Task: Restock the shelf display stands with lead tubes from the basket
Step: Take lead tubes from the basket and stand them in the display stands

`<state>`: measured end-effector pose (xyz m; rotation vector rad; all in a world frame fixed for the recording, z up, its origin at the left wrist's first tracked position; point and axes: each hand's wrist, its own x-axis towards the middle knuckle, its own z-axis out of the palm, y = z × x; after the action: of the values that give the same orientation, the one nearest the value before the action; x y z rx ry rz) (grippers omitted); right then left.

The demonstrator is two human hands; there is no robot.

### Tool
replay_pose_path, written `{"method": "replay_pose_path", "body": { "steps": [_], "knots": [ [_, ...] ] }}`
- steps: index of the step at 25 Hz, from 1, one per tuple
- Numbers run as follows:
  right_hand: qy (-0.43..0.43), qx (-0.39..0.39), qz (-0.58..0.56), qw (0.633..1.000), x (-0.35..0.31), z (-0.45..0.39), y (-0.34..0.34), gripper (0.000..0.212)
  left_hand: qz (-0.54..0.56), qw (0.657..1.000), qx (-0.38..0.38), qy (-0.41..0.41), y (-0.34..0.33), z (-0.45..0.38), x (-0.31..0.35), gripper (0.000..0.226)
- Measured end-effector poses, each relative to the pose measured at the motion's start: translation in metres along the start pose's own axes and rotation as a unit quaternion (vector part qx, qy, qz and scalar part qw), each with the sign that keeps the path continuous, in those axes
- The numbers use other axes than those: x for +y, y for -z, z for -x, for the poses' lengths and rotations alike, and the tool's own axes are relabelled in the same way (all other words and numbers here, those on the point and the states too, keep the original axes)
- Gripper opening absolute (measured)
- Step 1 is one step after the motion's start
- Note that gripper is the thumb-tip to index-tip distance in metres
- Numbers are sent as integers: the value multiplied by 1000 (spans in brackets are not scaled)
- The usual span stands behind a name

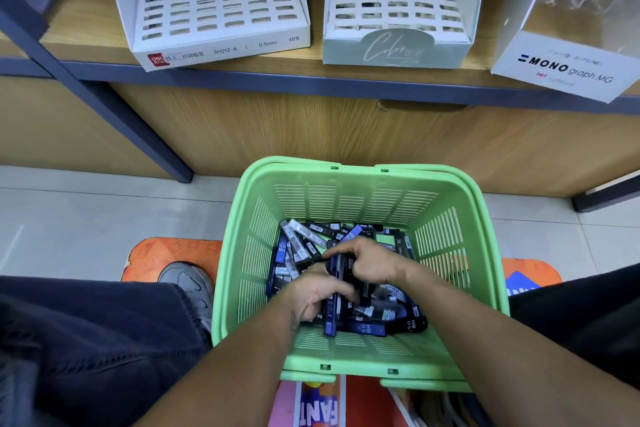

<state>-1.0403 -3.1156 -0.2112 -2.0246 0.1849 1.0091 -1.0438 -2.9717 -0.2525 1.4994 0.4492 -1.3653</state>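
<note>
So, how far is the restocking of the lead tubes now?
Early. Done: a few tubes stand in the left stand and the middle stand. In hand: both hands, left hand and right hand, grip tubes inside the green basket. Left: most slots, and many loose tubes.

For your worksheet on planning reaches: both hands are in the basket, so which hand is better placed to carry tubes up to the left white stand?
Probably the left hand: it grips blue tubes, and the left white stand is up on its side.
</note>
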Motion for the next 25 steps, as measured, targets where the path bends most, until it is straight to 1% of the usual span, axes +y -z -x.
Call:
{"method": "replay_pose_path", "body": {
  "steps": [1,3,4,5,6,7,9,10,11,12,14,15,18,19,21,24,25],
  "knots": [
    [-10,-15,8,1000,2,0,0,74,-14,1000,-12,18,-2,6,0,93],
    [-26,-58,27,998,7,3,-2,78,-24,998,-27,48,-2,7,-3,81],
    [-35,-78,23,996,9,4,-2,81,-24,998,-20,58,-2,7,-3,71],
    [-44,-92,9,995,13,4,-3,84,-24,997,-20,66,-4,11,-1,67],
    [-52,-101,-19,993,17,5,-3,88,-23,997,-11,68,-5,14,0,69],
    [-59,-107,-66,990,20,4,-3,90,-30,998,-3,62,-4,11,-3,77],
    [-51,-82,-181,979,24,2,-1,84,-22,999,9,35,-2,11,1,92],
    [-43,-53,-242,968,25,2,4,76,8,1000,12,11,0,11,7,93],
    [-38,-21,-297,954,25,1,10,68,29,999,27,-13,3,13,14,90],
    [-36,1,-341,939,24,1,17,61,51,998,33,-28,8,13,22,92],
    [-26,19,-382,924,16,5,34,57,85,995,21,-49,17,22,44,106],
    [-14,24,-385,922,10,8,43,57,96,993,9,-62,20,31,55,101],
    [18,50,-371,927,-15,17,65,50,73,993,-23,-93,26,58,82,59],
    [29,61,-369,927,-24,23,73,46,65,992,-23,-103,29,66,89,50],
    [58,74,-357,929,-43,35,89,43,48,990,-35,-125,33,86,104,42],
    [111,57,-339,933,-75,63,112,38,8,986,-42,-161,41,122,130,29],
    [131,52,-336,931,-87,72,119,35,-4,984,-41,-174,44,135,139,28]
  ]
}}
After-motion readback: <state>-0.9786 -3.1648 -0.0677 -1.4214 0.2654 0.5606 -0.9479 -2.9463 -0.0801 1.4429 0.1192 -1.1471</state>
